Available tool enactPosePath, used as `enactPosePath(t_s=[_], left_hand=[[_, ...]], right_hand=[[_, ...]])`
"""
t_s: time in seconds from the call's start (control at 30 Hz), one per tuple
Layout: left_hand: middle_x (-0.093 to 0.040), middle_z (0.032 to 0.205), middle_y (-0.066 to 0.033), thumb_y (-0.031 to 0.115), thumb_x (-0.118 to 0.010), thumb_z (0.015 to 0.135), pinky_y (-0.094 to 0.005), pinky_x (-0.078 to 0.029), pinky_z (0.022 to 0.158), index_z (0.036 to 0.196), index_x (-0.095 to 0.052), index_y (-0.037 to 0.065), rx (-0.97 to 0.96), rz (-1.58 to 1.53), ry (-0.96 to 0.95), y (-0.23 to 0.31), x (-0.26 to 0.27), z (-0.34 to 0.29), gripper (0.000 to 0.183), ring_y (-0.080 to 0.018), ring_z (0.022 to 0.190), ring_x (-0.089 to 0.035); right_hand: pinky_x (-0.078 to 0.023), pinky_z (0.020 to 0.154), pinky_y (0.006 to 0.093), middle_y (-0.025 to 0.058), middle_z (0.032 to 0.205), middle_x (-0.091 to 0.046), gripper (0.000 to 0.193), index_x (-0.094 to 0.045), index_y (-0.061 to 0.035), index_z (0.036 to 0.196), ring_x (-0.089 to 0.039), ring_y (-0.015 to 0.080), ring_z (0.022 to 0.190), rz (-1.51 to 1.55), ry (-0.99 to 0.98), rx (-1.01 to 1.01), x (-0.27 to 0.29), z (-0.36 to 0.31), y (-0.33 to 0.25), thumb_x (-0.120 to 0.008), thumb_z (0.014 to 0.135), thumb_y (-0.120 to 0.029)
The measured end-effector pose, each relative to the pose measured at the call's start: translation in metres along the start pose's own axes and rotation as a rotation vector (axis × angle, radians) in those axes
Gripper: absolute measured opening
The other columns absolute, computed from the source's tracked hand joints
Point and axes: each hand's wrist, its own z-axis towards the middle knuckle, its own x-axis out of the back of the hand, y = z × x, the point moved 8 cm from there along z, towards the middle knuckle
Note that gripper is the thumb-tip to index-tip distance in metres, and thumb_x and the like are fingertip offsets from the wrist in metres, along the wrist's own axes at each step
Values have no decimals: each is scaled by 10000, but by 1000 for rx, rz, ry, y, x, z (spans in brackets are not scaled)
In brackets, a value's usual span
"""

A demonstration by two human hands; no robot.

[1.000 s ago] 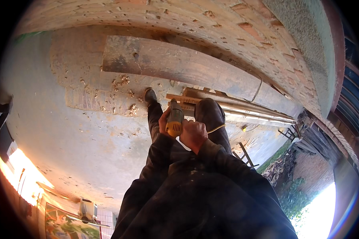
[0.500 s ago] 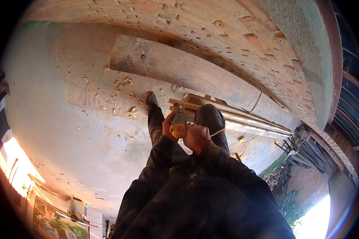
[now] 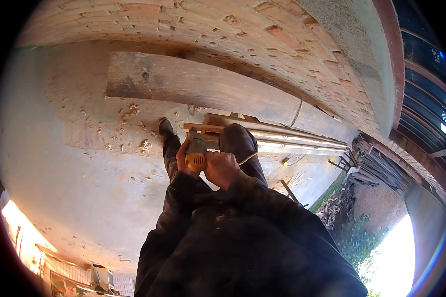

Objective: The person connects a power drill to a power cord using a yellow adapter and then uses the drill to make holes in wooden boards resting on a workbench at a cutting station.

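Observation:
A corded power tool with a grey body and a yellow, vented rear end is held between my two hands, its front pointing away from me. My left hand wraps its left side. Closed against its right side near the yellow end is my right hand. A light cord shows just right of that hand, across my right knee. Past the tool's front lies the end of a wooden strip; whether the tool touches it I cannot tell.
My bent right knee is against the stacked long timbers. Beyond them a wide plank lies along a brick wall. Wood shavings litter the concrete floor. A pile of sticks is at the far right.
The whole view has shifted, so tool, hands and timbers appear further left. Both hands keep the same grip on the power tool.

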Motion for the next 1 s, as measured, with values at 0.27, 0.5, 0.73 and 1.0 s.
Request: enactPosePath(t_s=[0.27, 0.5, 0.73, 1.0], left_hand=[[-687, 1167, -106, 323, -490, 1082, -387, -584, 913, 1307, -606, 41, -5, -14, -127, 0, -15, -10, 379, -241, 1042, -694], [-694, 1183, -118, 372, -482, 1075, -388, -583, 904, 1349, -588, 38, -100, 46, -33, 4, -16, -27, 444, -241, 1060, -692], [-701, 1081, -131, 458, -528, 1039, -400, -564, 883, 1233, -611, 23, -70, 116, 72, -6, -2, -54, 483, -274, 998, -688], [-687, 1057, -108, 422, -509, 1061, -374, -574, 854, 1233, -603, 32, 57, 126, -21, -3, -92, -129, 437, -232, 971, -695]], right_hand=[[-563, 711, 505, 197, 826, -708, 204, -637, -9, 912, -720, 390, 803, -38, -80, -10, 4, -2, -6, -669, 836, -196], [-563, 707, 498, 192, 847, -711, 257, -631, -11, 953, -724, 377, 798, -67, -109, -19, 8, -11, -9, -702, 821, -219], [-556, 681, 475, 169, 898, -690, 359, -595, -27, 991, -707, 354, 809, -61, -89, 18, 18, -41, -33, -785, 771, -239], [-552, 704, 502, 150, 926, -678, 348, -590, -41, 994, -695, 370, 818, 67, 10, 52, 33, -76, -47, -775, 765, -226]])
